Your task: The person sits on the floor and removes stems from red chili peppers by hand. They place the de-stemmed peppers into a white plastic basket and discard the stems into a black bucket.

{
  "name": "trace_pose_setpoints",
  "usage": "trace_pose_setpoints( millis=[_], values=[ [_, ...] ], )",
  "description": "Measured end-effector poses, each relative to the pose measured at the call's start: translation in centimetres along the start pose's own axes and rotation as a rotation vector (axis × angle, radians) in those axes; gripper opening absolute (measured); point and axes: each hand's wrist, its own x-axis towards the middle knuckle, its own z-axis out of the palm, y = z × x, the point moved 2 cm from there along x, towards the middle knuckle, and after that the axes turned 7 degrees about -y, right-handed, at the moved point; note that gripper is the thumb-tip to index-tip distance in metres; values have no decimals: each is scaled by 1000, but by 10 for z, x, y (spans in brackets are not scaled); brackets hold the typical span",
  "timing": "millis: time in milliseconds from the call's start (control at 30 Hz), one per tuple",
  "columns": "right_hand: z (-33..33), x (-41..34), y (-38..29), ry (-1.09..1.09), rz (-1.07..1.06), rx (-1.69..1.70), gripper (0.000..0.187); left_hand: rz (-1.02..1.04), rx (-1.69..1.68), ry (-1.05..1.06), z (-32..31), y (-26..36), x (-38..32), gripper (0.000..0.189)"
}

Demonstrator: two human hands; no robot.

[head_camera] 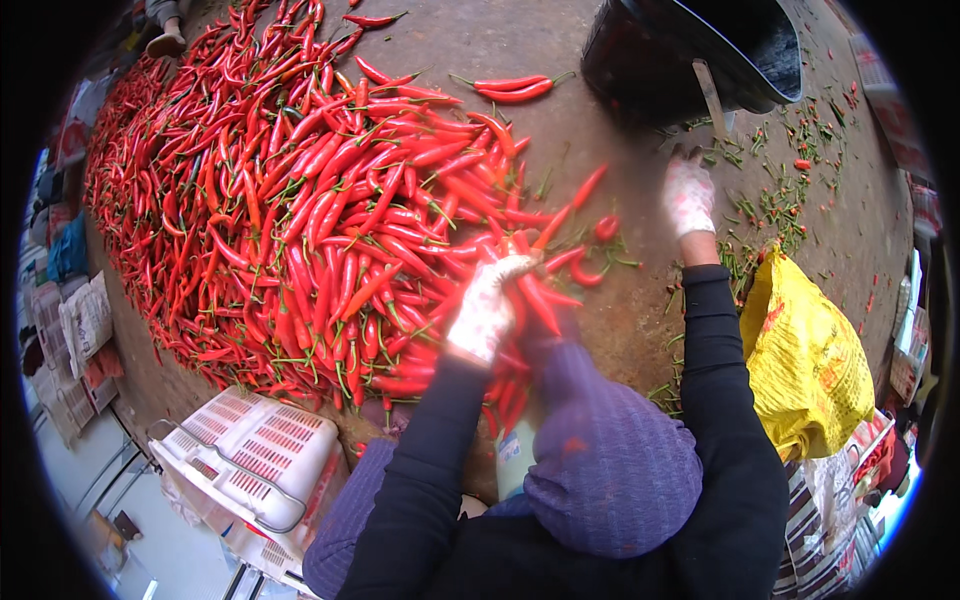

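Observation:
My left hand (487, 307), in a pale, red-blotched glove, grips a bunch of red chillies (538, 296); some blur where they stick out past the thumb. Beneath and beyond it spreads a large heap of red chillies (330, 202) with green stems. My right hand (688, 193), gloved the same way, is stretched forward just short of a black bucket (637, 75). Its back faces up and the dark fingertips are blurred, so whatever may be under them is hidden. A few chillies (589, 255) and loose stems lie between my hands.
Cut green stems (780, 195) litter the floor on the right, beside a yellow woven sack (810, 360). A flat strip (709, 97) leans at the bucket. At lower left sits a white plastic crate (255, 457). Two chillies (517, 88) lie apart. Another person's foot (166, 45) shows at top left.

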Motion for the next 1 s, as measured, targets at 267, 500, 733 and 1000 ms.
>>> trace_pose_setpoints(
  millis=[267,500,733,1000],
  values=[
    [47,19,-170,229,-505,563,29,256,72,98,1,60,-7,27],
    [44,-18,-118,-246,-511,1049,14,245,-136,35,4,62,16,43],
    [36,-84,-120,31,-1004,421,9,303,22,77,-15,55,14,29],
    [-16,-54,-178,149,-1516,447,10,350,-20,115,-15,125,-44,25]
  ],
)
